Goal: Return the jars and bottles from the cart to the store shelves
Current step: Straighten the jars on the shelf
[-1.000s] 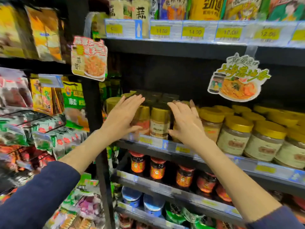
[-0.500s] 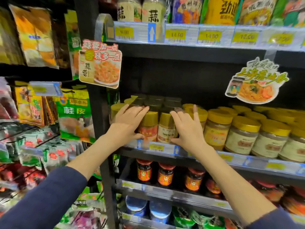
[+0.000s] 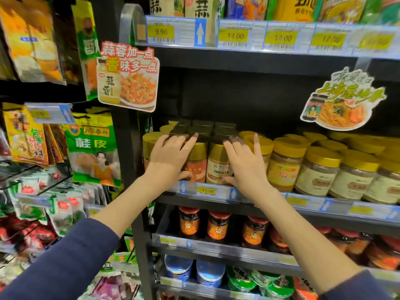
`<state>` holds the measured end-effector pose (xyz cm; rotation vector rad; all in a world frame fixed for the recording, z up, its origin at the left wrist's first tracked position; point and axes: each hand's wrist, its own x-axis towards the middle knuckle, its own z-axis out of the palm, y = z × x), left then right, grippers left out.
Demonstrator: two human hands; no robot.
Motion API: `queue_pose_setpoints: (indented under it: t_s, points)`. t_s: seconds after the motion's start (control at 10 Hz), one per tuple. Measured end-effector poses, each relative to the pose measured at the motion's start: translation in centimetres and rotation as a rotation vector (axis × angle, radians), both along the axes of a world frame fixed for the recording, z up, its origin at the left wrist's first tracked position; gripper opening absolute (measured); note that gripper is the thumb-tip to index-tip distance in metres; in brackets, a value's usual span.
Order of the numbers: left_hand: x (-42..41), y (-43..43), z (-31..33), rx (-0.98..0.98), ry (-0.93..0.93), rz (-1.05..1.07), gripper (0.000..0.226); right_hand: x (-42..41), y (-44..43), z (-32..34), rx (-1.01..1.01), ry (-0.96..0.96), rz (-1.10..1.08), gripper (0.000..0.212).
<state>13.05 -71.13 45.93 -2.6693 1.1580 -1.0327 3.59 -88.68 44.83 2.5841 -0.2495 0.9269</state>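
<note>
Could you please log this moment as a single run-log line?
left hand: fingers straight, touching gold-lidded jars | right hand: fingers straight, touching gold-lidded jars | place: middle shelf, front row

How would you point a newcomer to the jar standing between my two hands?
Find the black shelf below the garlic promo sign, the one lined with jars. At its front edge, right above the yellow 11.50 price tag, the jar stands between the left hand and right hand. Its label is cream, while its left neighbour has an orange-red one.
</note>
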Motion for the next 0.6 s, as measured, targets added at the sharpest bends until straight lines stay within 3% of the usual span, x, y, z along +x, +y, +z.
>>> queue_pose_setpoints:
  t_s: [0.2, 0.6]
  points:
    - [-0.4, 0.2, 0.2, 0.033, 0.018, 0.001, 0.104, -0.8, 0.2, 0.7, 0.021, 0.095, 0.014, 0.096]
    - [-5.0, 2.6, -0.8, -0.047, 0.035, -0.182, 0.07, -7.7, -0.7, 0.2, 0.345, 0.16, 0.235, 0.073]
